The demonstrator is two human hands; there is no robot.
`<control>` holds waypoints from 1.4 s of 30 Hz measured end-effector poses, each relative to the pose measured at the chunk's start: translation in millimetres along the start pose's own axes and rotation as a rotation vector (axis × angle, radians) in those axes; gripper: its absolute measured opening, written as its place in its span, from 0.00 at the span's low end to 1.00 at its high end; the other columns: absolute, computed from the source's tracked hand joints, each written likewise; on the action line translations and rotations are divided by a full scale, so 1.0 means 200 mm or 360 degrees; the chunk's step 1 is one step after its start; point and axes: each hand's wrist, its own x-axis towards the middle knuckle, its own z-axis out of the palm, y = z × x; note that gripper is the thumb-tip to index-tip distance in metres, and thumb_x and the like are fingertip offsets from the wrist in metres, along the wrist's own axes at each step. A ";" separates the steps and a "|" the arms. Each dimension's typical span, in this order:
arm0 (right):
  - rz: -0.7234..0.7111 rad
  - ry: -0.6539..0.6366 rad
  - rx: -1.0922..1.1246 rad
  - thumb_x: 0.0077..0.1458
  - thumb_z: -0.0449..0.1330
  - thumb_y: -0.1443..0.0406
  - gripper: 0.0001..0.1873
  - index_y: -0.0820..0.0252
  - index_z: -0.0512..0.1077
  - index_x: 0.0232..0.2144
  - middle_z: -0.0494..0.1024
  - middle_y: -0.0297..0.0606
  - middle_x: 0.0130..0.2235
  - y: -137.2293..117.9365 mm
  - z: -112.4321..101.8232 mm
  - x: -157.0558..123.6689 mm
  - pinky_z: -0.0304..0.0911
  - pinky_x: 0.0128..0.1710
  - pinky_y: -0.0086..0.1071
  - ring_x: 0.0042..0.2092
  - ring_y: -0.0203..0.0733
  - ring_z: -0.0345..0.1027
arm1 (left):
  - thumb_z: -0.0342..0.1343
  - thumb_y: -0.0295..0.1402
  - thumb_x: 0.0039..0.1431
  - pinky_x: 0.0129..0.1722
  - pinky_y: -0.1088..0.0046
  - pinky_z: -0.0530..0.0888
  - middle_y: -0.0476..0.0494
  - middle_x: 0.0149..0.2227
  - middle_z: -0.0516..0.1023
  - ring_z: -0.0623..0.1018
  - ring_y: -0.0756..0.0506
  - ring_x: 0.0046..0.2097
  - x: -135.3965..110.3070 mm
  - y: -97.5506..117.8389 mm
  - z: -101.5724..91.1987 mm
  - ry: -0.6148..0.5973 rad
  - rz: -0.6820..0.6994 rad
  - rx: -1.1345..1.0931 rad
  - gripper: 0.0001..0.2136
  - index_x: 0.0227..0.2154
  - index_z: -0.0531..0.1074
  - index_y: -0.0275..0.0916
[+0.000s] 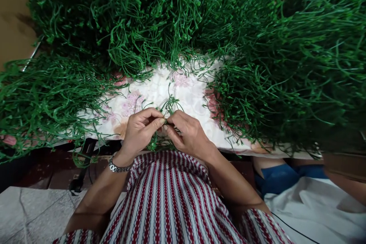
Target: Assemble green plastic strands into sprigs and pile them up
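Note:
My left hand (141, 129) and my right hand (187, 133) meet at the near edge of a table, fingers pinched together on a small green plastic sprig (168, 108) of thin stems. More green stems hang below my hands at my lap. My left wrist wears a metal watch (117, 167). Both hands are closed on the sprig.
Large heaps of green artificial stems (148, 19) surround the floral tablecloth (160, 91) at left (42, 95), back and right (291, 80). Another person in white and blue (303, 198) sits at my right. Tiled floor (28, 213) lies at lower left.

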 end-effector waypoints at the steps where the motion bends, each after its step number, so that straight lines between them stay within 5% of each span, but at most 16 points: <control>1: 0.0013 -0.0015 0.0086 0.58 0.50 0.68 0.05 0.62 0.63 0.30 0.65 0.36 0.28 0.00 0.00 0.00 0.57 0.30 0.29 0.31 0.35 0.59 | 0.59 0.32 0.50 0.22 0.78 0.66 0.51 0.21 0.69 0.68 0.53 0.23 0.00 0.00 0.00 -0.0013 -0.0023 -0.0027 0.05 0.23 0.71 0.37; 12: 0.0084 -0.0028 0.0220 0.59 0.51 0.66 0.06 0.64 0.65 0.34 0.68 0.36 0.30 0.03 0.00 0.01 0.57 0.30 0.27 0.30 0.33 0.60 | 0.61 0.30 0.47 0.20 0.81 0.63 0.52 0.20 0.68 0.65 0.54 0.22 0.01 -0.01 0.05 0.0005 -0.0179 -0.0239 0.05 0.21 0.71 0.36; 17: -0.0003 0.0039 0.0201 0.58 0.51 0.68 0.05 0.63 0.66 0.31 0.69 0.36 0.29 0.05 -0.01 0.00 0.57 0.31 0.27 0.31 0.34 0.61 | 0.57 0.28 0.49 0.22 0.80 0.61 0.53 0.20 0.66 0.63 0.54 0.23 0.01 0.01 0.03 -0.0064 -0.0093 0.0082 0.04 0.22 0.70 0.36; 23: 0.0006 -0.0133 0.0029 0.56 0.51 0.69 0.07 0.63 0.67 0.27 0.68 0.37 0.28 0.07 -0.02 0.00 0.55 0.32 0.28 0.32 0.36 0.60 | 0.53 0.26 0.52 0.26 0.79 0.61 0.53 0.21 0.64 0.63 0.54 0.25 0.02 0.04 0.00 -0.0270 0.0059 0.0537 0.05 0.22 0.67 0.36; 30: 0.0186 -0.0206 0.0459 0.57 0.51 0.69 0.05 0.64 0.67 0.31 0.68 0.32 0.27 0.06 -0.04 0.01 0.54 0.30 0.24 0.29 0.30 0.59 | 0.56 0.28 0.50 0.22 0.80 0.61 0.52 0.20 0.67 0.65 0.54 0.23 0.03 0.02 -0.01 -0.0242 -0.0115 0.0125 0.03 0.23 0.70 0.35; 37: 0.0392 -0.0263 0.0480 0.56 0.55 0.59 0.12 0.63 0.64 0.28 0.62 0.29 0.23 0.04 -0.02 0.01 0.49 0.26 0.23 0.26 0.29 0.54 | 0.54 0.28 0.52 0.23 0.80 0.62 0.52 0.21 0.67 0.65 0.54 0.24 0.01 0.01 0.02 -0.0125 0.0022 0.0330 0.04 0.23 0.69 0.36; 42: 0.0326 -0.0242 0.0540 0.59 0.52 0.61 0.14 0.63 0.63 0.24 0.62 0.30 0.24 0.03 -0.02 0.02 0.50 0.28 0.23 0.26 0.29 0.56 | 0.56 0.30 0.53 0.25 0.79 0.63 0.52 0.22 0.67 0.65 0.53 0.26 0.00 -0.02 0.03 -0.0075 0.0088 0.0096 0.05 0.24 0.70 0.37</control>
